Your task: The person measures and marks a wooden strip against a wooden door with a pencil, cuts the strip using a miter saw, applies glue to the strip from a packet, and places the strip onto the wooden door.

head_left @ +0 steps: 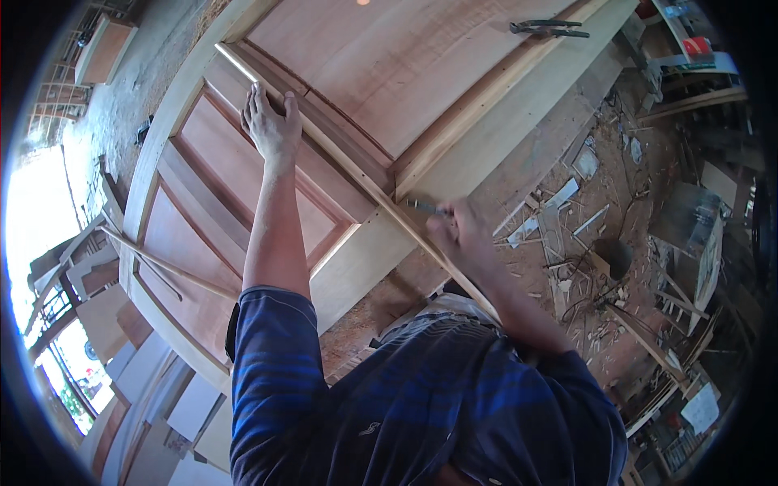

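Your strip [365,185] lies slantwise across the door [474,154], its long axis running from the door's far left part back toward your body. One end points away from you and to the left; the other reaches past the door's near edge, beside your right forearm. Your left hand [271,125] is spread over the strip on the door, fingers extended and thumb apart. Your right hand [462,232] (blurred) is curled around a short tool [425,206] at the door's near edge, just beside the strip; you cannot tell the tool's kind. Well to the right beyond the door is one red box [697,49], its contents too small to tell. Counted out, you have one strip under your left hand, one tool, one pair of pincers [549,30] on the door's far right part, and one bent stick [174,266] across its left part. Many scraps [551,212] litter the floor [559,166] right of the door.
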{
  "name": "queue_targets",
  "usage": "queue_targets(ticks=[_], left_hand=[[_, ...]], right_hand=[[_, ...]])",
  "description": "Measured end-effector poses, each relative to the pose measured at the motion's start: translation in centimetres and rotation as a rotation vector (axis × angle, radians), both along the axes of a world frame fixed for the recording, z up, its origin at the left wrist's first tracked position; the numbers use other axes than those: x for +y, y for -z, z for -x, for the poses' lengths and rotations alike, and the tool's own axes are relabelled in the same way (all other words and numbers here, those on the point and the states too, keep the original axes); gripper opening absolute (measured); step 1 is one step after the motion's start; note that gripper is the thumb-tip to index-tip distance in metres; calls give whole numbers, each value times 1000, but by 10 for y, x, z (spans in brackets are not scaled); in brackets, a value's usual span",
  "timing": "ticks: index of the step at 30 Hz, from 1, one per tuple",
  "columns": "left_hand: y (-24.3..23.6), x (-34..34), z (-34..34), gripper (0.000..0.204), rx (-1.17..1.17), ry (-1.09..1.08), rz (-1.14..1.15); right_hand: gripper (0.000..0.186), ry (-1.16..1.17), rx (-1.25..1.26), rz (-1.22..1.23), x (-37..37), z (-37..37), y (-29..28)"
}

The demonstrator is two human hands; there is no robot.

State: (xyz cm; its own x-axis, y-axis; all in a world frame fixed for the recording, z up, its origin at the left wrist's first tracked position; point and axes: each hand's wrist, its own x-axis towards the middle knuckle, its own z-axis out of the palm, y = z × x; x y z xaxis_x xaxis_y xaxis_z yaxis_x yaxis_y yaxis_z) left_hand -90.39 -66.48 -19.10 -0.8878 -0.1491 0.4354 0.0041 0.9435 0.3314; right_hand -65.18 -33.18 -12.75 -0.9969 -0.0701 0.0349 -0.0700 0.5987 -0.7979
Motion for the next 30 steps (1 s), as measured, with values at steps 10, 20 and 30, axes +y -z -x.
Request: queue_targets(ticks=[10,20,30], left_hand=[[4,-3,1,71,9,9,-44],[3,-6,-1,70,26,-6,3],[7,-7,1,72,29,-23,-59]], right_hand=[[33,36,-261,-62,-9,-77,34],[23,196,-194,-69,-12,-22,-2],[17,-229,-352,-660,-69,133,-20]])
